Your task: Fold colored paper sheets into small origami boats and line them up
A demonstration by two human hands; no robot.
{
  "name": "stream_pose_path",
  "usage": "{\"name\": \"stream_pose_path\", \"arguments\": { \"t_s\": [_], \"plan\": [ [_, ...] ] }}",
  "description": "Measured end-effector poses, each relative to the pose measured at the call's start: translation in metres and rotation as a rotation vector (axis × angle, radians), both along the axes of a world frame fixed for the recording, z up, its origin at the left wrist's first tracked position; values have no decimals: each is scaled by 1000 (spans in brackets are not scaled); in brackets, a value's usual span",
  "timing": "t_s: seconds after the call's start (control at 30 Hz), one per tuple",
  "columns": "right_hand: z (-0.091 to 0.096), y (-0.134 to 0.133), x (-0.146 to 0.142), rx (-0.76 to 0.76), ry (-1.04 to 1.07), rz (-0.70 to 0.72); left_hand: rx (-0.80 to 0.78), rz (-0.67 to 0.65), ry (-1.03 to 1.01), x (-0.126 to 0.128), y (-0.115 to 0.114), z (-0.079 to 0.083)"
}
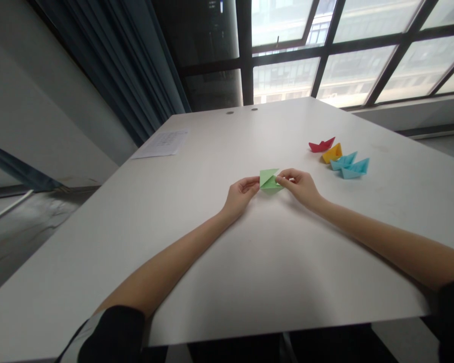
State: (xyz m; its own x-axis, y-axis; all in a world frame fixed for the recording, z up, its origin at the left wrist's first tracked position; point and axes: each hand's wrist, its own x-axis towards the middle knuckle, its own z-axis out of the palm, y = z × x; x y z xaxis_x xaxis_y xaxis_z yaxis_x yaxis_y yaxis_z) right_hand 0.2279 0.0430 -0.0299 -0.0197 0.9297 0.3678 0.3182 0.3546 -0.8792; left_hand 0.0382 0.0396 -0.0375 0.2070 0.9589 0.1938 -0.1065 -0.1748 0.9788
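Observation:
A small piece of green folded paper (pixel 268 180) is held between my two hands over the middle of the white table. A diagonal fold crosses its face, and its lower part tilts toward me. My left hand (pixel 242 194) pinches its left edge between thumb and fingers. At the right side, my right hand (pixel 299 185) has thumb and forefinger closed on a flap, covering that corner. Right of my right hand, folded paper boats stand in a slanting row: a red boat (pixel 321 145), a yellow boat (pixel 332 153) and two light blue boats (pixel 355 169).
Printed paper sheets (pixel 162 143) lie near the left edge of the white table (pixel 212 282). Two round dark inserts (pixel 230 113) sit at the far edge. Beyond are a blue curtain (pixel 136 65) and large framed windows (pixel 287 75).

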Motion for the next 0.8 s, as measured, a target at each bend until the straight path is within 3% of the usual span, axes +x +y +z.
{"name": "stream_pose_path", "arguments": {
  "t_s": [0.1, 0.6, 0.8],
  "plan": [
    [-2, -2, -2, -55, 49, 43, -33, -79, -59, 2, -2, 1],
    [-5, -6, -6, -13, -42, 208, -142, -65, -204, 5, -4, 1],
    [-2, -7, -8, -108, 81, 204, -176, -43, -186, 4, -5, 3]
  ]
}}
